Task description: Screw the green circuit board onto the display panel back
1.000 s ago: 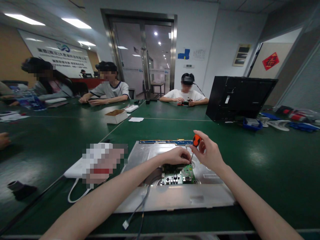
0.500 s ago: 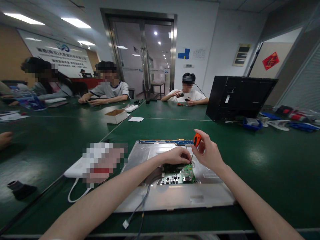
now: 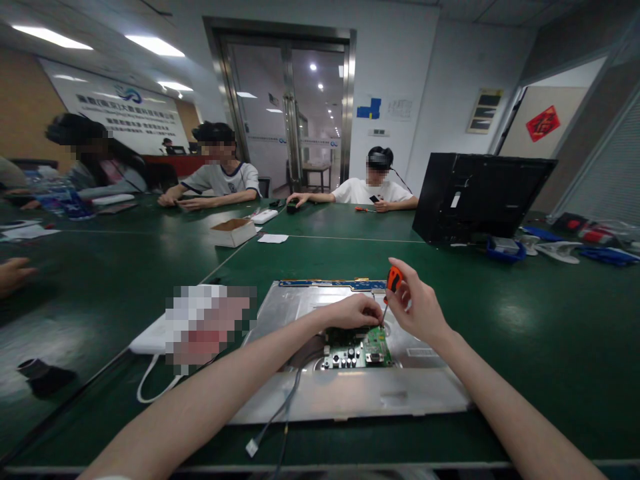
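Note:
My right hand (image 3: 419, 303) grips the orange-and-black handle of a screwdriver (image 3: 393, 279), holding it nearly upright. Its thin shaft slants down to the upper right corner of a green circuit board (image 3: 376, 343). Close against that corner is my left hand (image 3: 356, 312), fingers curled together beside the screwdriver's tip; whatever they pinch is hidden. The board sits on a silver metal display panel (image 3: 345, 393) lying flat, with a blue strip board (image 3: 325, 285) along its far edge. Dark cables (image 3: 287, 400) run from the board over the panel's near edge, one ending in a white plug.
Left of the panel lie a white device (image 3: 150, 339) with a cord and a black cylindrical object (image 3: 45, 377). Beyond stand an open cardboard box (image 3: 233, 235) and a black monitor (image 3: 480, 197). Several people sit around the green table (image 3: 525, 353); a co-worker's hand (image 3: 17, 275) shows at left.
The screwdriver handle has turned slightly in my right hand; both hands stay in place. Across the table, a person has lowered a dark object onto the tabletop at their arm's reach.

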Action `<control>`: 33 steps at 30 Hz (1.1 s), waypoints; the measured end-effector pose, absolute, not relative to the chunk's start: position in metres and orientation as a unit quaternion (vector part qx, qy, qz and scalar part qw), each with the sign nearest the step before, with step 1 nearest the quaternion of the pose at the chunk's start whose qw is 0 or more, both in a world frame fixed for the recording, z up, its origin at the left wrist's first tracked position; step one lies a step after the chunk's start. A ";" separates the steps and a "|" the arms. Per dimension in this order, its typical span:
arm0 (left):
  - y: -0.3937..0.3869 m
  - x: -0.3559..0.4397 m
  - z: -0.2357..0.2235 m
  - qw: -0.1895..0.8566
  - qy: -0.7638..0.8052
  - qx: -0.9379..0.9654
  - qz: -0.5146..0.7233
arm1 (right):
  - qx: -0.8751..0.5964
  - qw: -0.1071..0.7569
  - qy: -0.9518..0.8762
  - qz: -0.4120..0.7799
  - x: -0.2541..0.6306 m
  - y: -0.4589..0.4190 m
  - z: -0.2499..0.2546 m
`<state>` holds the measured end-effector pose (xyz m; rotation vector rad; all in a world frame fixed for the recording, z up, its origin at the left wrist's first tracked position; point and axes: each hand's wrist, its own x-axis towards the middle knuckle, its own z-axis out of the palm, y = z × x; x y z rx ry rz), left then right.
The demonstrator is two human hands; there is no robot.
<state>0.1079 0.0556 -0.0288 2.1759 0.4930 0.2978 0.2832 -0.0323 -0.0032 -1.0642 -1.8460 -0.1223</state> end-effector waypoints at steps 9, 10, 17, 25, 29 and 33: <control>0.056 0.108 -0.028 0.425 0.198 0.875 0.118 | -0.445 0.492 -0.745 -0.069 0.284 -0.028 -0.007; 0.056 0.108 -0.028 0.425 0.198 0.875 0.119 | -0.448 0.489 -0.745 -0.070 0.285 -0.028 -0.006; 0.056 0.109 -0.031 0.430 0.193 0.873 0.122 | -0.423 0.485 -0.764 -0.043 0.284 -0.033 -0.003; 0.058 0.109 -0.034 0.432 0.199 0.871 0.122 | -0.443 0.491 -0.747 -0.064 0.285 -0.029 -0.004; 0.059 0.109 -0.034 0.426 0.198 0.875 0.121 | -0.449 0.490 -0.744 -0.073 0.287 -0.028 -0.006; 0.059 0.108 -0.033 0.420 0.194 0.878 0.121 | -0.440 0.480 -0.757 -0.062 0.286 -0.032 -0.005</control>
